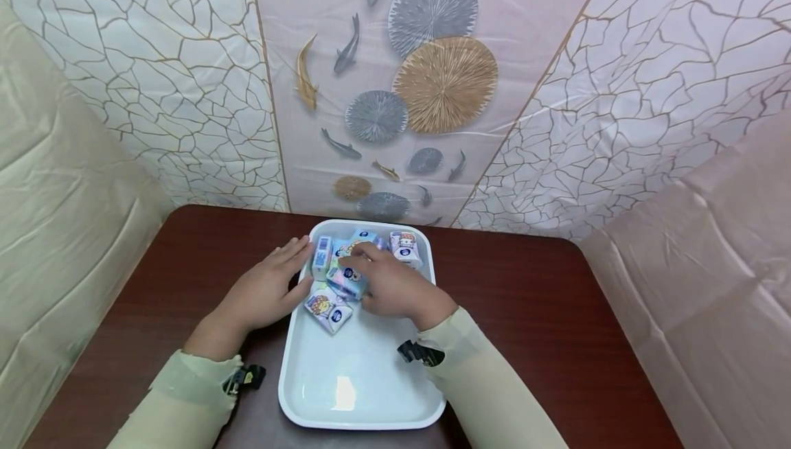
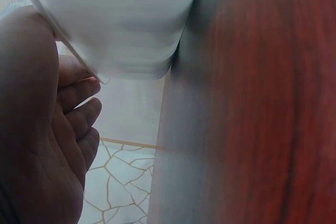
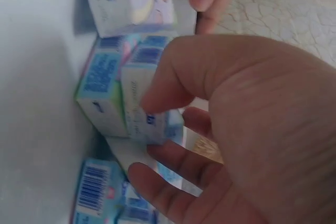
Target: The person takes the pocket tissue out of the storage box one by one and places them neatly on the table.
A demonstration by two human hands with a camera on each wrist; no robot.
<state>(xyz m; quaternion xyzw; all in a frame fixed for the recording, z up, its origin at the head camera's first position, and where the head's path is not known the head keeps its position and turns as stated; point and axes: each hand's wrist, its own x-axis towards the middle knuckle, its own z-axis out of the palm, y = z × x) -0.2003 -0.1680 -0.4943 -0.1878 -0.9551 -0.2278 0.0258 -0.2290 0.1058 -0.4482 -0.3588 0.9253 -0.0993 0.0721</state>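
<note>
Several small tissue packs lie at the far end of a white tray [image 1: 361, 387]. My right hand [image 1: 395, 281] is over the pile and grips a blue-and-white tissue pack [image 1: 347, 280], tilted on top of others. In the right wrist view the thumb of my right hand [image 3: 236, 108] presses the side of this pack [image 3: 144, 98], with fingers around its other side. My left hand [image 1: 262, 288] rests at the tray's left rim, fingers extended; in the left wrist view the left hand [image 2: 37, 114] has its fingertips by the rim. Nearest it are a barcoded pack [image 1: 322, 257] and a lilac pack [image 1: 329, 308].
The tray stands on a dark red-brown table [image 1: 513, 339]. Another lilac pack [image 1: 404, 248] is in its far right corner. Behind the table hangs a patterned cloth [image 1: 346, 106] with fish and round leaves, and beige cloth [image 1: 711, 284] hangs at the sides.
</note>
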